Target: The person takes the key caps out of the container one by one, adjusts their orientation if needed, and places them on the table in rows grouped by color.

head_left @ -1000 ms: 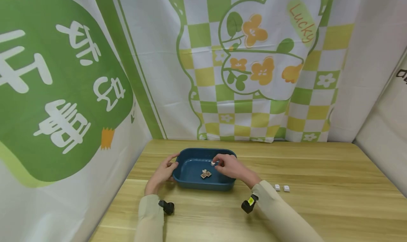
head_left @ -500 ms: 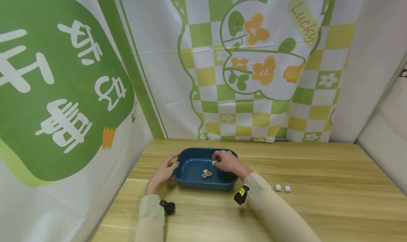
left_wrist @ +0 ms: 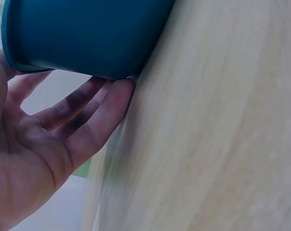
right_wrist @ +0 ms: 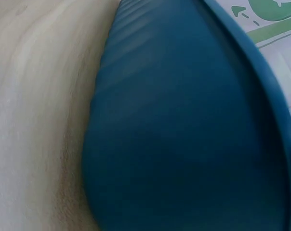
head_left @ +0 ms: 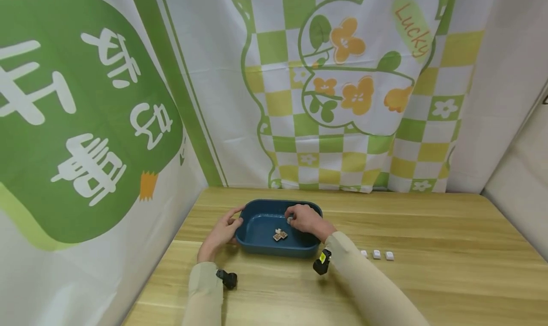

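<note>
In the head view a dark blue rectangular basin (head_left: pixel 278 251) stands on the table. My left hand (head_left: pixel 222 228) holds its left end, thumb at the rim; in the left wrist view, fingers (left_wrist: pixel 119 98) touch the basin's outer wall. My right hand (head_left: pixel 305 218) reaches in over the right side, thumb and fingertips pinching a small white keycap (head_left: pixel 289 220), partly hidden by the fingers. On the basin floor lies a little cluster of brown square pieces (head_left: pixel 278 237) with a pale bit on top. The right wrist view shows mostly the basin's outer wall (right_wrist: pixel 184 120).
Beside my right sleeve, white keycaps (head_left: pixel 376 254) sit in a row on the wooden table (head_left: pixel 428 288). Printed cloth (head_left: pixel 329 159) hangs behind the table's far edge, and another green-and-white cloth (head_left: pixel 128 126) hangs at the left.
My right forearm has shifted left and the hand stays over the basin with the keycap. Another keycap now shows from behind the sleeve. The left hand keeps its hold.
</note>
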Demonstrator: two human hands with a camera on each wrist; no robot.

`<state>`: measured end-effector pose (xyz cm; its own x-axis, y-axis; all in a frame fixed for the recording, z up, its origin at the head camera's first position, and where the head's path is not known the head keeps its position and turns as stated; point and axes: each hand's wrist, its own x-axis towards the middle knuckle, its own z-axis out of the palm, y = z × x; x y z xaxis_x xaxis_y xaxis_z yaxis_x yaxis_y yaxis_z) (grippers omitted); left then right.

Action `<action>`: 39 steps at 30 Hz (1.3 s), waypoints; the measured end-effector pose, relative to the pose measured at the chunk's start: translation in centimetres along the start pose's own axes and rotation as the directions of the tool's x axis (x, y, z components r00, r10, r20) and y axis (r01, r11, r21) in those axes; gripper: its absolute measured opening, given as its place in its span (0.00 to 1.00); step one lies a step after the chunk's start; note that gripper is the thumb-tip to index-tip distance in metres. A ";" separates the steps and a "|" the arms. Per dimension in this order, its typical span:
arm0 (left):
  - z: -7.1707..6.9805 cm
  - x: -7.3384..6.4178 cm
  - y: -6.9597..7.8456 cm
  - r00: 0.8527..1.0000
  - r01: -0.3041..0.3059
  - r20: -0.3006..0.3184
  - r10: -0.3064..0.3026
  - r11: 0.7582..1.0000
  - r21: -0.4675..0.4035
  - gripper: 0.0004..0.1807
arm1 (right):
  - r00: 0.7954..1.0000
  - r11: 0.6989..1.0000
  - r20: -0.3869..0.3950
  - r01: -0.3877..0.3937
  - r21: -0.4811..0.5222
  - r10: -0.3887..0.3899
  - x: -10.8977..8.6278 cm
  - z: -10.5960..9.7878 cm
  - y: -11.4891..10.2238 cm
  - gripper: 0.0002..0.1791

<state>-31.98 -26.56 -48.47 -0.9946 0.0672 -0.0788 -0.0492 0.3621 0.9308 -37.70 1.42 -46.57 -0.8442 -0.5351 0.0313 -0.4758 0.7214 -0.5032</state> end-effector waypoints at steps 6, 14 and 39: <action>0.0 0.0 0.1 1.000 -0.013 0.013 0.013 1.000 -0.013 0.26 | 1.000 0.999 0.006 -0.025 -0.020 0.025 0.2 0.3 -0.1 0.14; 0.0 0.1 0.1 1.000 -0.016 0.013 0.016 1.000 -0.006 0.26 | 0.999 0.999 0.035 -0.039 -0.016 0.040 0.3 0.8 -0.2 0.14; -0.2 -0.3 0.3 0.999 -0.033 0.030 0.033 0.999 -0.010 0.28 | 0.999 0.997 0.037 0.033 -0.070 -0.030 0.6 1.4 -0.2 0.12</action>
<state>-31.72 -26.64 -48.14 -0.9926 0.1069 -0.0585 -0.0175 0.3502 0.9365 -37.80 0.31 -47.71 -0.8197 -0.5725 0.0146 -0.5195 0.7326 -0.4399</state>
